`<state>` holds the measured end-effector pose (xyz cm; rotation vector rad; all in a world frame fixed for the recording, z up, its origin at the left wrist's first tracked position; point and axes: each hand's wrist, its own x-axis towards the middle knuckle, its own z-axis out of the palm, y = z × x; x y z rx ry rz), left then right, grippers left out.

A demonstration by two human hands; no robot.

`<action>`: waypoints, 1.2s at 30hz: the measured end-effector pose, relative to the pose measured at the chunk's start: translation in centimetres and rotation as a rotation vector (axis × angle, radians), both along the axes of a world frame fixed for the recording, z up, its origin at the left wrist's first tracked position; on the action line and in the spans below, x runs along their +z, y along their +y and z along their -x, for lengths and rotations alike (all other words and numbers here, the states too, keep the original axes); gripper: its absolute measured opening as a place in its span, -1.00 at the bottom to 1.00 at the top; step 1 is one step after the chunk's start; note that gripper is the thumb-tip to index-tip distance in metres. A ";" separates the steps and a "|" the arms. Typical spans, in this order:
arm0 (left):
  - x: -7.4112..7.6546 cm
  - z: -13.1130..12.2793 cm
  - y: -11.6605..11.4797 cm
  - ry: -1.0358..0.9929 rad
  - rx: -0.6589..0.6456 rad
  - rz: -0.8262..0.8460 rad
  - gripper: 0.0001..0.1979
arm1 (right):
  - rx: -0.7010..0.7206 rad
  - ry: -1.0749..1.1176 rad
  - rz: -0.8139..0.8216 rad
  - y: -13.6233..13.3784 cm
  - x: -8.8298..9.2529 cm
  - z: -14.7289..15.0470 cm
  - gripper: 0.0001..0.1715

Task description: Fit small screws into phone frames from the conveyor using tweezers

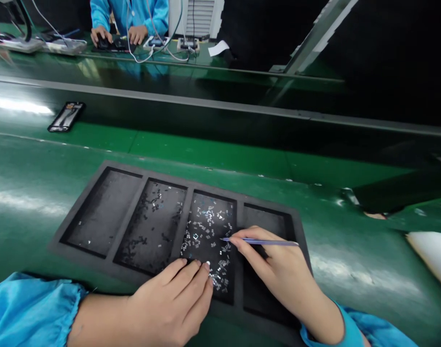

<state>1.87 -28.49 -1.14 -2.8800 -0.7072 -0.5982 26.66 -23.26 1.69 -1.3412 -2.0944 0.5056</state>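
Note:
A dark foam tray [148,176] with several compartments lies on the green bench. Many tiny shiny metal parts [210,219] are scattered in its second compartment from the right. My right hand [278,262] is closed round thin purple tweezers [267,241], with their tips pointing left just above these parts. Over the tray's near side lies my left hand [173,303], fingers stretched out side by side and its thumb hidden. A small white spot shows at one fingertip; I cannot tell whether it is a part or a nail.
Small dark pieces [135,246] lie in the compartment left of the shiny parts. A phone frame [66,116] rests at the far left. Beyond a raised metal rail [191,101], a co-worker's hands [137,34] work among cables. A white object [432,258] stands at the right edge.

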 end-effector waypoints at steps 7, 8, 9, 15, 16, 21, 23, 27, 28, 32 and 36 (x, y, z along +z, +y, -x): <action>-0.1 0.1 0.1 0.002 -0.003 0.022 -0.64 | -0.031 0.028 -0.011 -0.3 0.0 0.0 -0.81; 0.0 0.1 0.1 -0.002 -0.003 0.022 -0.65 | -0.037 0.025 -0.015 -0.3 0.0 0.0 -0.81; 0.0 0.1 0.1 -0.005 -0.004 0.020 -0.66 | -0.043 0.022 -0.020 -0.3 0.1 0.0 -0.80; 0.3 0.0 0.2 0.000 0.014 0.006 -0.66 | -0.061 0.023 -0.039 -0.6 0.2 0.0 -0.75; 0.3 0.0 0.1 0.003 0.015 0.005 -0.66 | -0.061 0.024 -0.042 -0.6 0.2 0.0 -0.75; 0.3 0.1 0.1 0.010 0.011 0.017 -0.67 | -0.082 0.020 -0.036 -0.7 0.1 -0.1 -0.75; 0.2 0.2 0.1 0.005 0.002 0.017 -0.66 | -0.085 0.017 -0.035 -0.8 -0.1 -0.3 -0.75; 0.2 0.2 0.2 -0.002 -0.004 0.022 -0.66 | -0.101 0.033 -0.023 -1.0 -0.5 -0.6 -0.77; 0.2 0.2 0.2 0.000 -0.005 0.025 -0.66 | -0.103 0.033 -0.019 -1.1 -0.5 -0.6 -0.78; 0.3 0.1 0.2 -0.005 0.006 0.033 -0.66 | -0.099 0.030 -0.029 -1.1 -0.4 -0.5 -0.80; 0.3 0.1 0.1 0.001 0.017 0.033 -0.67 | -0.098 0.029 -0.042 -1.0 -0.2 -0.3 -0.80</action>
